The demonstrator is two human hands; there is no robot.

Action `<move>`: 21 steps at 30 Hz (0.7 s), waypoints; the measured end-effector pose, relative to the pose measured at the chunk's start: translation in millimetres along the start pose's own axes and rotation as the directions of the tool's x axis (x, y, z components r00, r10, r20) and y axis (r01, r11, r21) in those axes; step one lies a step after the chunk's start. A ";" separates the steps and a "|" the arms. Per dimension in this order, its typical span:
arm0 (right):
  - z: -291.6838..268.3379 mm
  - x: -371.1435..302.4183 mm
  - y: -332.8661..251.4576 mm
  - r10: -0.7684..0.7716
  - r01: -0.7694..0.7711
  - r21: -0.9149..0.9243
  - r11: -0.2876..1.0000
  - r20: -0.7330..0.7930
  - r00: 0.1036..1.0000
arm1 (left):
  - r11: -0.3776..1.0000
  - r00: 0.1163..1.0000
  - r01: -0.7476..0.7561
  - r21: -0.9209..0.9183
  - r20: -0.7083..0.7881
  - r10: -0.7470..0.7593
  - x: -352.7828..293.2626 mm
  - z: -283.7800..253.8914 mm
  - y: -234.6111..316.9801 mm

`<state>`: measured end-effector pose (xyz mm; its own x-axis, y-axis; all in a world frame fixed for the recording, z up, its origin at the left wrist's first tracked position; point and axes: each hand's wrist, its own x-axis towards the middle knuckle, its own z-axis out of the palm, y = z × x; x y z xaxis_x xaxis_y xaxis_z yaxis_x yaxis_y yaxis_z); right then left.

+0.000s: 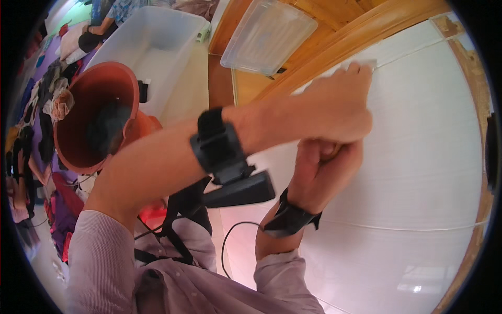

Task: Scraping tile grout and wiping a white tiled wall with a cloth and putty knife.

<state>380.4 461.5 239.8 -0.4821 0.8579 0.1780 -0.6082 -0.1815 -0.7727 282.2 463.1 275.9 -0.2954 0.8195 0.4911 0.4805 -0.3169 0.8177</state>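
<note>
My left hand reaches across from the left with its fingers curled, close in front of the white tiled surface. A pale grey-white edge shows just beyond its knuckles; what it belongs to is hidden. Directly beneath, my right hand is closed in a fist, its thumb bent over the fingers and its top meeting the underside of my left hand. Whatever the fist holds, if anything, cannot be made out. Black straps circle both wrists, and a dark box-shaped device hangs from the left one.
At left stands a reddish-brown bucket with dark contents, beside a large translucent tub. A clear plastic lid leans by the wooden panel. Clothes lie along the left. Another person is at the upper left. A cable hangs near my right arm.
</note>
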 end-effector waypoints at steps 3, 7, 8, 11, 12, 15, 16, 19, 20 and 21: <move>6.1 -5.9 -0.4 -0.013 0.008 -0.060 0.998 -0.079 0.997 | 0.999 0.998 0.040 -0.028 0.052 -0.039 -6.3 6.3 0.3; -0.2 12.9 -6.3 -0.027 0.026 0.006 1.000 0.032 0.999 | 0.999 0.996 -0.049 0.006 -0.069 0.050 3.9 5.0 5.8; -2.2 10.8 -3.0 -0.030 0.030 0.006 1.000 0.033 0.999 | 0.998 0.995 -0.056 0.000 -0.076 0.056 2.9 6.2 -1.2; -4.0 -2.2 3.1 -0.006 -0.003 -0.119 0.993 -0.072 0.997 | 0.994 0.986 -0.112 0.015 -0.121 0.113 -10.1 14.3 -13.3; -2.7 -4.0 3.0 0.026 -0.032 -0.076 0.997 -0.080 0.996 | 0.987 0.975 -0.154 0.038 -0.156 0.158 -14.2 15.2 -14.9; -1.4 3.6 -4.7 0.044 -0.045 -0.034 0.998 -0.044 0.998 | 1.000 0.999 0.014 -0.006 -0.030 -0.014 -0.3 8.4 -0.7; -2.1 4.5 -8.3 0.030 -0.029 -0.030 0.999 0.010 1.000 | 1.000 0.999 0.022 -0.011 -0.024 -0.022 -3.9 9.2 0.7; -15.0 -0.7 4.3 0.019 -0.023 -0.101 0.995 -0.042 0.999 | 0.996 1.000 0.011 -0.085 0.012 -0.010 -4.2 8.9 -5.5; -15.2 -4.0 8.5 -0.009 -0.005 -0.163 0.987 -0.087 0.996 | 0.997 1.000 -0.001 -0.079 0.010 0.001 -9.6 12.4 -9.3; -9.1 -5.0 8.8 -0.004 -0.009 -0.159 0.987 -0.079 0.997 | 0.997 1.000 -0.008 -0.076 0.009 0.009 -16.3 16.5 -18.7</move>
<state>383.2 460.0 226.5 -0.4283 0.8939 0.1325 -0.4962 -0.1102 -0.8612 291.6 463.5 247.7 -0.2839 0.8208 0.4957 0.4187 -0.3590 0.8342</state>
